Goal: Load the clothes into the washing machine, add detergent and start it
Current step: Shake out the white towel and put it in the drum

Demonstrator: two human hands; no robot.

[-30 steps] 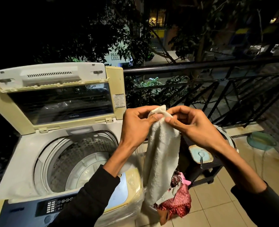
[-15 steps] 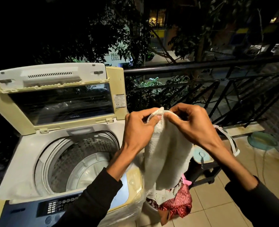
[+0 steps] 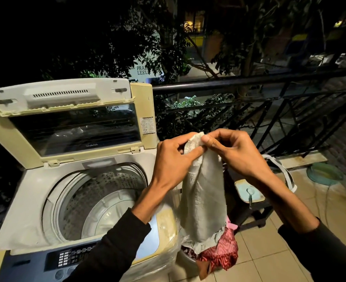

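Item: white towel. Centre of the frame, hanging lengthwise from its top edge, lower end trailing onto the heap below. Against a second ago it hangs narrower and more gathered, and its top sits slightly higher and further right; my grips have crept together until they nearly touch.

Item: my left hand. Centre, thumb and forefinger pinched shut on the towel's upper left corner.

Item: my right hand. Right of centre, fingers curled closed on the same top edge, just beside the left.

Reading: I judge I am still sorting out this one piece, not yet carrying it across. Loading has barely begun.

Item: washing machine. Left half of the frame, lid raised upright at upper left. Drum open and showing no clothes. Control panel at lower left, partly behind my sleeve.

Item: remaining laundry. Bottom centre, red patterned cloth with a pink scrap, directly under the towel.

Item: dark railing. Upper right, well beyond.

Detergent: I cannot pick it out.
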